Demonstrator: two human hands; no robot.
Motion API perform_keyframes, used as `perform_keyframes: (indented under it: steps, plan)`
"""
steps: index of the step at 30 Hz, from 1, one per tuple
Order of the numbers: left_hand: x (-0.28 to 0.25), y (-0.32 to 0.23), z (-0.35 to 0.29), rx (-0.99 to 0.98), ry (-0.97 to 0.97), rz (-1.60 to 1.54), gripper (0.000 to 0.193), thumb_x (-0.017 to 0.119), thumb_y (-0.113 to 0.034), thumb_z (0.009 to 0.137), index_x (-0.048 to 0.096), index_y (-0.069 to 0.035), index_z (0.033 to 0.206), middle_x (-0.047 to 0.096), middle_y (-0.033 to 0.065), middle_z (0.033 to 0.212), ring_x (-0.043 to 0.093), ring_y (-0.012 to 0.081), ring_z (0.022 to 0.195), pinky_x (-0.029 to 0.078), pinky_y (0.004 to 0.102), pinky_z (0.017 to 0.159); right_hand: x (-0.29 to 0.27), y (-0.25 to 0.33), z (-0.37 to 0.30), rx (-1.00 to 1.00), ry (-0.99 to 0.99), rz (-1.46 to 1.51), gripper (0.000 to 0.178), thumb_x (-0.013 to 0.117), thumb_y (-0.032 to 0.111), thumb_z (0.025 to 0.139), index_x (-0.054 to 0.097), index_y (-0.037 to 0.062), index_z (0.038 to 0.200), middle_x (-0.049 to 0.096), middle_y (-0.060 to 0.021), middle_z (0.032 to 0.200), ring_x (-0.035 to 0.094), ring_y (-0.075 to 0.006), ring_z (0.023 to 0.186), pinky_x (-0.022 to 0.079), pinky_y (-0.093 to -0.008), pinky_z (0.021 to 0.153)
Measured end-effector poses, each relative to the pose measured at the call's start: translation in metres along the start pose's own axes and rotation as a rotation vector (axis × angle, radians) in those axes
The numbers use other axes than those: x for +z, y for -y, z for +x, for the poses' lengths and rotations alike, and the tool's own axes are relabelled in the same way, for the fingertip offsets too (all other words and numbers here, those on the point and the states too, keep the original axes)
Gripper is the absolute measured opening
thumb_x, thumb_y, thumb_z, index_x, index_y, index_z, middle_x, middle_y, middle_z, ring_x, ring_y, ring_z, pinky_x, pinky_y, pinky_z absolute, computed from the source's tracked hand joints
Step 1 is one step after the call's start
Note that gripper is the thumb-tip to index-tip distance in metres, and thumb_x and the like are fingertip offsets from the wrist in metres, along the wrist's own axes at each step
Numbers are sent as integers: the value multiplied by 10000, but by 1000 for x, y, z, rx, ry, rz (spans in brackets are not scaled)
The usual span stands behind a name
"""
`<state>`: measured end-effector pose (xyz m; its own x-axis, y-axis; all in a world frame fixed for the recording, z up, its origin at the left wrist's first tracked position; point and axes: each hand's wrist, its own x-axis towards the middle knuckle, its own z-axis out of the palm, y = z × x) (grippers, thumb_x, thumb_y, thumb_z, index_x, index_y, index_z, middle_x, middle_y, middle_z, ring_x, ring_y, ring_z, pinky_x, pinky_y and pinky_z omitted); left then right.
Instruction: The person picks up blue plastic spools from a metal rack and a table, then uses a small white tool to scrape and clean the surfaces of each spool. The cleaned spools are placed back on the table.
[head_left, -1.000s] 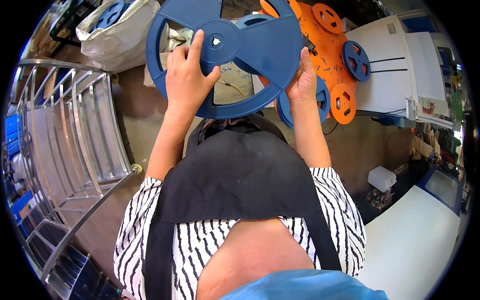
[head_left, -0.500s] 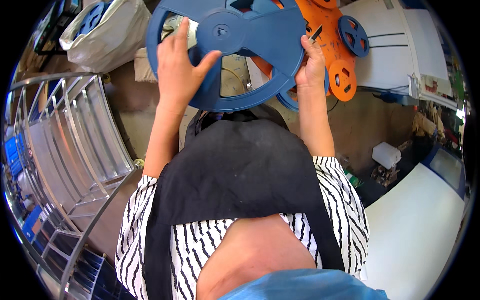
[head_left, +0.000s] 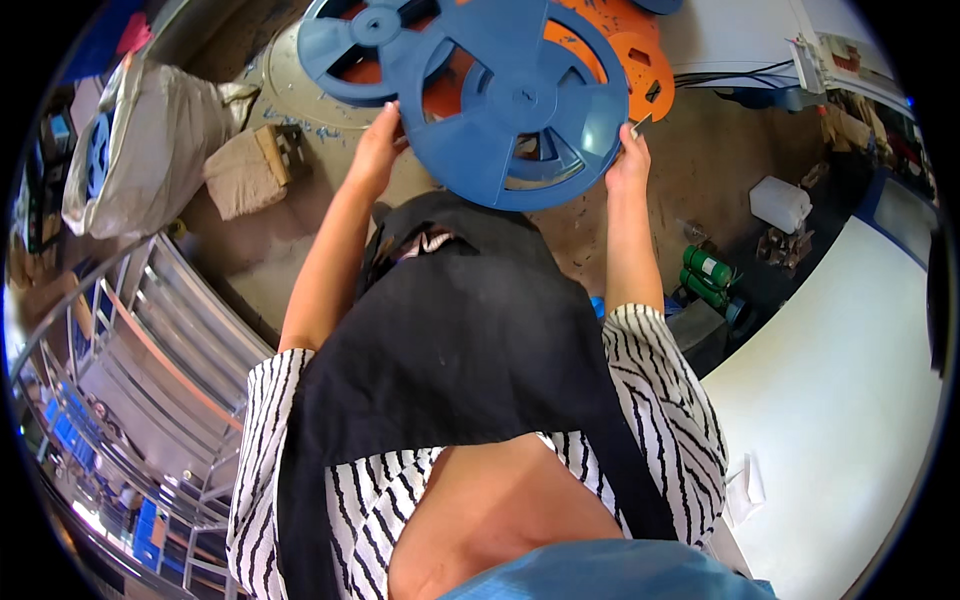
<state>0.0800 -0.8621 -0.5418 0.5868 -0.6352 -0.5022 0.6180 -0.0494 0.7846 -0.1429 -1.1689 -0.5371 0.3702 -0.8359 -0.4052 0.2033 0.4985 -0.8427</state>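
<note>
A large blue plastic reel [head_left: 526, 95] with cut-out windows is tilted up in front of me, held by its rim from both sides. My left hand [head_left: 375, 155] grips its left edge, fingers partly hidden behind it. At the right edge my right hand [head_left: 628, 165] is closed on the rim, and a small knife blade [head_left: 642, 124] sticks out from between its fingers. Another blue reel [head_left: 375, 27] lies just beyond, at the upper left of the held one. Part of an orange reel [head_left: 640, 70] shows behind the right rim.
A whitish sack [head_left: 145, 150] with a blue reel inside stands at far left, beside a cloth-covered block [head_left: 245, 175]. A metal rack [head_left: 150, 330] fills the left side. To the right are a white jug [head_left: 780, 205], green cylinders [head_left: 706, 270] and a white tabletop [head_left: 830, 400].
My left hand has gone from the reel's face to its left rim. The held reel now sits further right in view, and another blue reel shows at its upper left. The view has turned.
</note>
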Motion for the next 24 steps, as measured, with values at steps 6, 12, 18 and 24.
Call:
perform_keyframes:
  steps: [6, 12, 18, 24]
  plan:
    - [59, 96, 85, -50, -96, 451, 330, 612, -97, 851, 557, -30, 1169, 656, 102, 1011, 621, 208, 926, 484, 336, 830, -108, -26, 79, -52, -175, -311, 205, 688, 26, 849, 591, -19, 1024, 605, -44, 940, 569, -147, 850, 469, -289, 781]
    - [80, 134, 114, -54, -270, 997, 351, 658, -164, 810, 546, -26, 1112, 615, 211, 1059, 603, 390, 990, 487, 464, 854, -135, -64, 124, 65, -276, -432, 184, 682, 39, 862, 600, -6, 1021, 612, -38, 936, 576, -141, 843, 469, -286, 760]
    - [75, 112, 99, 109, -358, 1164, 401, 668, -196, 811, 542, -83, 1174, 581, 152, 1092, 576, 346, 1039, 485, 449, 861, -133, -75, 123, 27, -444, -510, 99, 596, 98, 938, 588, 48, 1023, 666, -50, 957, 600, -99, 804, 465, -235, 640]
    - [-56, 3, 160, 405, -747, 1484, 477, 720, -128, 715, 551, -110, 1161, 567, 101, 1090, 538, 318, 1038, 465, 442, 833, -126, -43, 108, -35, -320, -702, 149, 521, 171, 973, 592, 66, 1051, 664, -42, 1064, 583, -116, 868, 446, -290, 766]
